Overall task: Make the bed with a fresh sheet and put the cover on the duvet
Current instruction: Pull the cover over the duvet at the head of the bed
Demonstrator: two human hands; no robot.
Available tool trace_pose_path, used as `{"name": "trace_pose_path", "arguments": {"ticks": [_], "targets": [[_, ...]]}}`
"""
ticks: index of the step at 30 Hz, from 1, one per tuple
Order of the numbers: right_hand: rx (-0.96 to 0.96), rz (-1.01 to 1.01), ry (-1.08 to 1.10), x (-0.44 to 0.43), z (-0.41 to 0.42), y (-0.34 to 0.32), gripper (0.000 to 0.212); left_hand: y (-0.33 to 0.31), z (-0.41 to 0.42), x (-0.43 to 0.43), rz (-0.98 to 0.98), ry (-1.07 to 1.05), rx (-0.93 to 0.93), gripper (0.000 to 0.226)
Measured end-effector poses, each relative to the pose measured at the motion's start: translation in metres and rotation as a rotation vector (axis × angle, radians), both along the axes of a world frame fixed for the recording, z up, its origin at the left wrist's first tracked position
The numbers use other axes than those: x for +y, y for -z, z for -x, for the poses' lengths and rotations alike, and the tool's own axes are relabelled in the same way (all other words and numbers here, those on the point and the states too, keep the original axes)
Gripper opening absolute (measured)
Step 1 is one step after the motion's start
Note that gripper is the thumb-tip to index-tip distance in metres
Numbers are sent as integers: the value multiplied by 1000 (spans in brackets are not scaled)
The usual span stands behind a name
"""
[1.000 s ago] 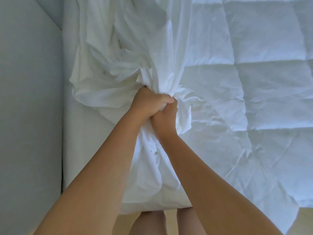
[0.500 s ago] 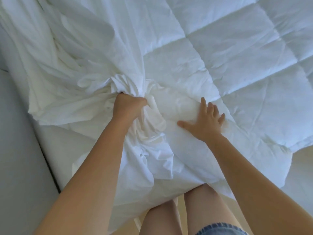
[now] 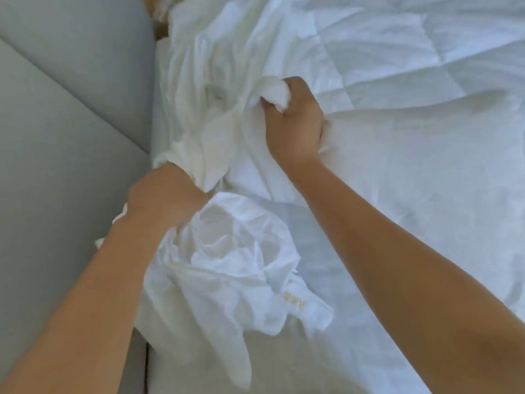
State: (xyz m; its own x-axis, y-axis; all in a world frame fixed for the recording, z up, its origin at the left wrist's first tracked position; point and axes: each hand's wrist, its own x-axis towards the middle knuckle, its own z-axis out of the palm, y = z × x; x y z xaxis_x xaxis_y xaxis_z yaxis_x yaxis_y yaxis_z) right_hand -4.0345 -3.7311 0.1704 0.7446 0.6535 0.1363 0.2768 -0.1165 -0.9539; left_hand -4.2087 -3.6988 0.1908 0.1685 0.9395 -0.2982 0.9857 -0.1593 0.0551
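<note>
The white cover (image 3: 227,265) is held tight by the left grip (image 3: 167,197) and by the right grip (image 3: 292,120), over the duvet (image 3: 412,52).

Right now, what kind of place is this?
Probably a bedroom. A white quilted duvet lies spread out, the left hand and right hand each grip bunched white cloth, and a grey panel runs along the left.

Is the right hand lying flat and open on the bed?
No, the right hand has its fingers curled tight round a bunch of white cloth.
</note>
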Motion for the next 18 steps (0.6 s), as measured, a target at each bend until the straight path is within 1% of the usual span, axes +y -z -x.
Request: {"name": "trace_pose_path", "arguments": {"ticks": [1, 3, 4, 5, 6, 8, 10, 12, 14, 16, 18], "targets": [[16, -55, 2, 17, 1, -15, 8, -19, 9, 11, -37, -9, 9, 44], [65, -142, 10, 48, 8, -30, 8, -42, 23, 30, -119, -39, -27, 28], [85, -174, 22, 54, 13, -28, 12, -44, 25, 34, -140, -35, -45, 20], [95, -177, 21, 59, 22, -18, 16, -42, 22, 35, -137, -26, -56, 16], [93, -132, -1, 62, 34, 0, 20, -31, 18, 34, -103, -3, -62, 17], [78, 93, -101, 54, 57, 47, 34, 11, 8, 23, 58, 71, -57, 20], [-24, 400, -278, 33, 68, 102, 43, 69, 5, 5, 230, 69, -46, 19], [-230, 668, -520, 3, 68, 143, 57, 121, 11, -15, 325, -48, -85, 27], [-387, 833, -695, -27, 64, 166, 75, 160, 16, -32, 369, -195, -220, 26], [-503, 912, -729, -55, 58, 168, 79, 181, 14, -44, 387, -288, -351, 17], [-621, 1002, -659, -87, 51, 161, 82, 187, 11, -49, 403, -334, -449, 19]]}}
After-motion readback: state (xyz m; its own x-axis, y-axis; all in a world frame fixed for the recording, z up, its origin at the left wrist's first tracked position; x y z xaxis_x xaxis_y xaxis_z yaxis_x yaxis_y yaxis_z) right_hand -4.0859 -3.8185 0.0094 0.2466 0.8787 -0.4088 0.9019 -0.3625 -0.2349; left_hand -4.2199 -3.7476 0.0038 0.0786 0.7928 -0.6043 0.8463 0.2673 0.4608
